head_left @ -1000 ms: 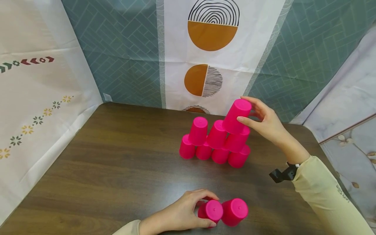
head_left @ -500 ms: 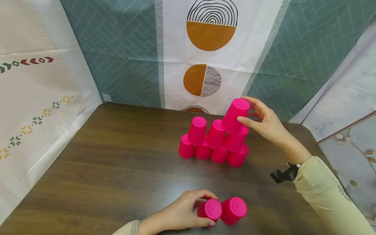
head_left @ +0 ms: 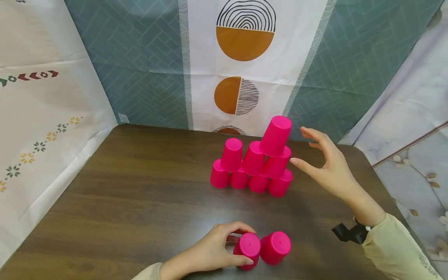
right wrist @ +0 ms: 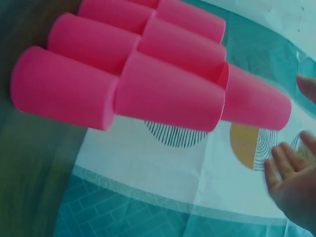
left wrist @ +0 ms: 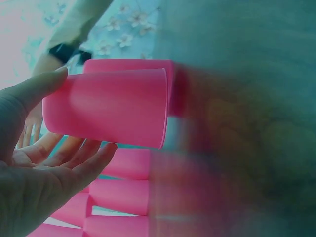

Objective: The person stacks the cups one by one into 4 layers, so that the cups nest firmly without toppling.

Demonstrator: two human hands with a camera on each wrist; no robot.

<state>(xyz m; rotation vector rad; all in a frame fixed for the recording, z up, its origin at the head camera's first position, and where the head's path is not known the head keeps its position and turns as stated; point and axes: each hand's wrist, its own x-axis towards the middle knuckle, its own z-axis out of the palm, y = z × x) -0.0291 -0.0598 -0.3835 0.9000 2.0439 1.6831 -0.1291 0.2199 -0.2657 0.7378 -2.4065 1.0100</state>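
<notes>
A stack of upside-down pink cups stands on the table: several in the bottom row, three in the row above. One top cup (head_left: 276, 137) sits over the right part of that row, its narrow end up. My right hand (head_left: 330, 167) is apart from it, just to the right, thumb and fingers spread with nothing between them. Near the front, my left hand (head_left: 215, 249) holds a pink cup (left wrist: 106, 106) between thumb and fingers. Close on its right is another upside-down pink cup (head_left: 276, 248), partly hidden behind the held one in the left wrist view.
The brown wooden table (head_left: 140, 186) stretches left of the cups. A patterned cloth (head_left: 150, 66) hangs behind its back edge, with a cream cloth (head_left: 42, 116) on the left and a floral one (head_left: 420, 175) on the right. A black wrist camera (head_left: 351, 232) sits on my right wrist.
My right hand has let go of the top cup and drawn away to the right and down. The top cup stays on the stack. My left hand keeps its grip on the front cup.
</notes>
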